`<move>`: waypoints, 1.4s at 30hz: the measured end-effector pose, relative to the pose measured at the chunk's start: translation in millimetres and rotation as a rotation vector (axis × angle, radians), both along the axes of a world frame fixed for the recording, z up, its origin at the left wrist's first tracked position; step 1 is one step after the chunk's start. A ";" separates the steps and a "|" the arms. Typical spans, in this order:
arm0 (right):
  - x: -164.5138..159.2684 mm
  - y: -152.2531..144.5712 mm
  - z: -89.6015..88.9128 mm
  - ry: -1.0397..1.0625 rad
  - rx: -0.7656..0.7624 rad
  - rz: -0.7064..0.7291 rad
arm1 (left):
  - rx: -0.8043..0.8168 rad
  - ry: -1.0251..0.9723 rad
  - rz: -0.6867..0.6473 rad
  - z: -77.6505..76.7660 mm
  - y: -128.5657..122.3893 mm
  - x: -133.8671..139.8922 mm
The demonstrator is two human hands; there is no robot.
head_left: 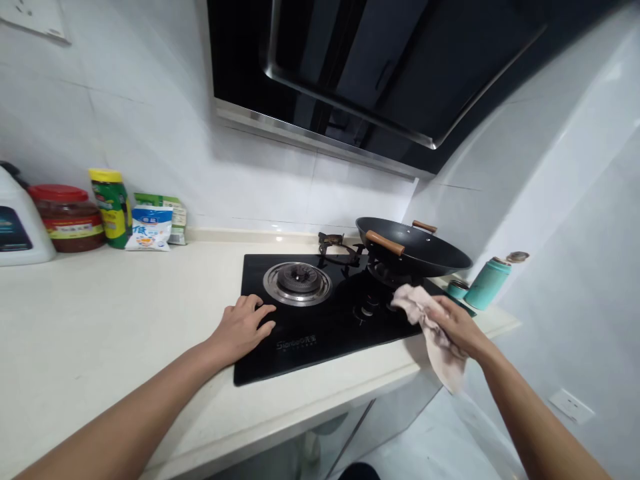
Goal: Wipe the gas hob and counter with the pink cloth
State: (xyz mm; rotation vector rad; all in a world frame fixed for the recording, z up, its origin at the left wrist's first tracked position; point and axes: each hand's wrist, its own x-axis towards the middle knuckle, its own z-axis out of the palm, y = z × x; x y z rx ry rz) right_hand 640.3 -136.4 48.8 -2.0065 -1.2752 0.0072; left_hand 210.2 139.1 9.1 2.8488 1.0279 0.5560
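Observation:
My right hand (456, 325) is closed around a pale pink cloth (440, 343), whose lower end hangs past the counter's front edge. The cloth's upper end is over the right front part of the black glass gas stove (320, 347), near the control knobs (369, 305). At the stove's left edge rests my left hand (246, 321), fingers spread, holding nothing. Just behind it is the bare left burner (299, 279). A black wok (417, 247) with wooden handles sits on the right burner. A loose pan support (337, 248) lies behind the stove's middle.
A range hood (340, 73) hangs low over the stove. Along the left wall stand a white jug (20, 223), a red-lidded jar (67, 220), a green bottle (111, 210) and small packets (150, 228). A turquoise flask (489, 283) leans at the right wall.

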 end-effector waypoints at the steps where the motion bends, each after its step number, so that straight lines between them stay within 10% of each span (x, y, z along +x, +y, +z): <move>1: -2.2 9.9 5.0 0.026 0.074 -0.014 | -0.004 -0.002 -0.001 0.3 -0.2 -0.5; 6: -31.6 83.1 22.6 0.013 0.168 0.084 | -0.026 -0.019 -0.030 3.2 -1.8 -3.2; 16: -35.3 171.9 13.3 -0.332 -0.366 -0.242 | 0.002 -0.050 -0.036 -0.6 -1.4 -4.0; 26: -39.8 145.0 5.2 -0.524 -0.537 -0.099 | 0.022 -0.023 -0.027 -0.3 -3.9 -1.6; 33: -68.7 113.0 -46.8 -0.610 -0.333 -0.145 | -0.002 -0.045 -0.027 -0.1 -4.8 -0.9; 42: -77.2 93.3 -52.8 -0.661 -0.186 -0.176 | -0.012 -0.070 -0.046 -1.7 -4.0 -1.8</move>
